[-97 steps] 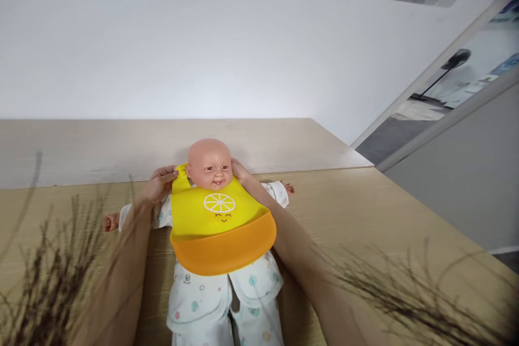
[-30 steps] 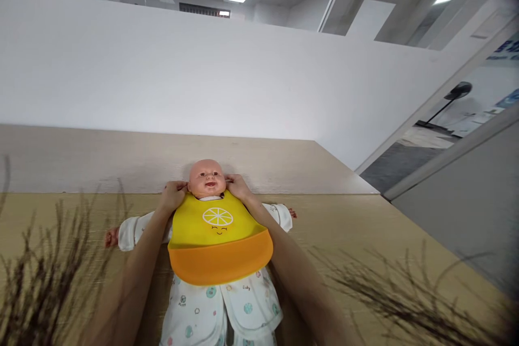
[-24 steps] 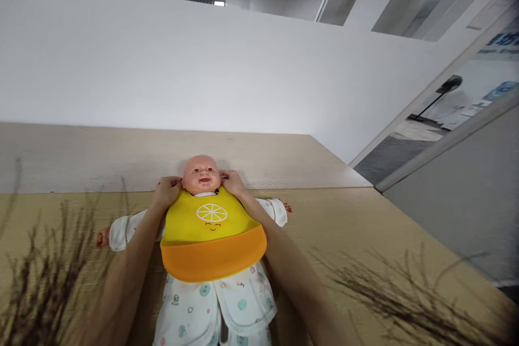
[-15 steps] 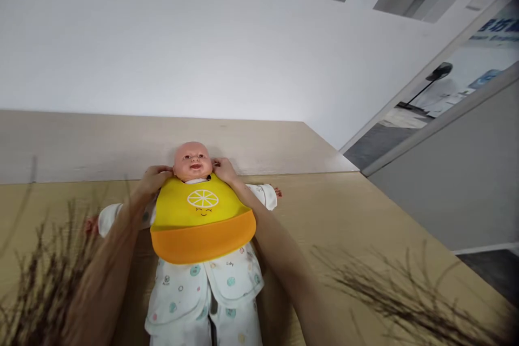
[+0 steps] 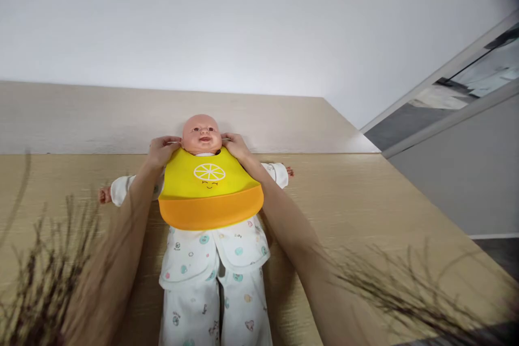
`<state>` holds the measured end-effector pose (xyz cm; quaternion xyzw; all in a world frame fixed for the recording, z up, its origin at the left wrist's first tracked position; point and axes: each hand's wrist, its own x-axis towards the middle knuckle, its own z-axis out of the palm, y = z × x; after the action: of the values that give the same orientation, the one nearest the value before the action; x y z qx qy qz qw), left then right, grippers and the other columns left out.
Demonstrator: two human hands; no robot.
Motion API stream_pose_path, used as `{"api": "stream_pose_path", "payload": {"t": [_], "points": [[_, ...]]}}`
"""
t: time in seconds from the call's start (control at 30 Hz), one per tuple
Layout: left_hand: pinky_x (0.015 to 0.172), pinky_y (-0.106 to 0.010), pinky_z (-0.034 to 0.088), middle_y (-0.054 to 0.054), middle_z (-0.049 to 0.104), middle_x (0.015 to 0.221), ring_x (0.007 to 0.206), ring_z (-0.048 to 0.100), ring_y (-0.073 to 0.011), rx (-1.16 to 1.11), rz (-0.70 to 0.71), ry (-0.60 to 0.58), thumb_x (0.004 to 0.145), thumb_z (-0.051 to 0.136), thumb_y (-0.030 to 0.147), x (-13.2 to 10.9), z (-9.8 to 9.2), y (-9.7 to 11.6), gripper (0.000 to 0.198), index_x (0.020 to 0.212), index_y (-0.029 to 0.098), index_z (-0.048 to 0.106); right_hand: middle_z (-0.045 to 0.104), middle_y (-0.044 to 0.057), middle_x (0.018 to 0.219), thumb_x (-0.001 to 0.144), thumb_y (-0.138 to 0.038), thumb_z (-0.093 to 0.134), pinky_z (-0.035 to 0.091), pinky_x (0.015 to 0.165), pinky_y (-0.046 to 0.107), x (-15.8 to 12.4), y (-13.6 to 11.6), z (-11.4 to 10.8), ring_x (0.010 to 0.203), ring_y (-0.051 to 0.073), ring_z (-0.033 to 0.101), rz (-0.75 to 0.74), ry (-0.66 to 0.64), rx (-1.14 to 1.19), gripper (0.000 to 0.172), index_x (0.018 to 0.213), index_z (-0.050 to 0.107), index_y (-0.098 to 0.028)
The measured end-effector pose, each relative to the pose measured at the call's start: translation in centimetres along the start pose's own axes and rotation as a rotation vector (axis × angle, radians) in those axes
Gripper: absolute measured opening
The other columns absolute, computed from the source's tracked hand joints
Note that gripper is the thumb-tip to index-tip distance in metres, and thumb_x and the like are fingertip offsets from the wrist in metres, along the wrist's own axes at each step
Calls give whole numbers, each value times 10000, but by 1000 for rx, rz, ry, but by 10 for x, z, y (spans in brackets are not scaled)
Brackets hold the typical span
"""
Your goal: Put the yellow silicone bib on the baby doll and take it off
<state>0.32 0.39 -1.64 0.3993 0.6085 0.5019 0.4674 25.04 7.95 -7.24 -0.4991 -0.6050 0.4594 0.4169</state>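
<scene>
A baby doll (image 5: 201, 134) lies on its back on the table, dressed in white pyjamas (image 5: 190, 259) with small coloured prints. A yellow silicone bib (image 5: 210, 173) with a lemon-slice picture and an orange catch pocket covers its chest. My left hand (image 5: 163, 151) grips the bib's upper corner beside the doll's neck. My right hand (image 5: 235, 146) pinches the opposite corner. Both forearms reach in from the bottom of the view, and the bib's fastening is hidden behind the neck.
The pale wooden table (image 5: 344, 200) meets a lighter raised panel (image 5: 101, 119) behind the doll, with a white wall above. Blurred dark dry strands (image 5: 48, 281) cross the lower corners of the view. A doorway (image 5: 441, 97) opens at the right.
My view has tilted lower, so the ceiling has gone and the doll sits higher in the frame. Both hands remain at the bib's upper corners beside the neck.
</scene>
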Motion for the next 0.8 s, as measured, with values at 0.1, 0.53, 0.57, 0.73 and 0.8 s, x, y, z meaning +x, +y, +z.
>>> {"api": "stream_pose_path", "payload": {"t": [0.1,0.53,0.57,0.73,0.8], "points": [[694,-319,477,-31,747,742,720,620,-194,41,35,31,664,906,298,1,2,-1,307,910,163,783,879,87,1098,815,-146,585,634,1036,374,-2,-2,2,1017,229,799,46,31,28,306,990,837,-155],[667,-324,491,-55,752,763,716,643,-216,16,-26,-30,656,921,352,-15,-1,0,298,872,189,796,845,58,969,821,-208,569,596,958,333,-12,-8,-9,985,230,751,14,3,-62,218,865,779,-170],[663,-326,497,-64,754,772,714,650,-220,9,-33,-62,660,915,345,-17,-1,1,295,884,185,807,842,57,964,824,-216,581,596,938,332,-13,-8,-9,960,225,749,40,-3,-42,217,888,783,-170],[682,-340,550,-79,760,800,725,690,-238,-8,-49,-106,678,890,283,-18,-2,1,252,896,188,807,827,52,929,811,-217,647,591,807,305,-19,-9,-11,812,192,726,184,-43,103,241,995,794,-169],[721,-352,586,-77,774,832,765,722,-247,-50,-33,-77,670,885,264,-17,-1,1,259,903,191,796,825,51,919,805,-210,667,586,780,297,-21,-11,-10,793,188,721,199,-22,131,242,1005,797,-170]]}}
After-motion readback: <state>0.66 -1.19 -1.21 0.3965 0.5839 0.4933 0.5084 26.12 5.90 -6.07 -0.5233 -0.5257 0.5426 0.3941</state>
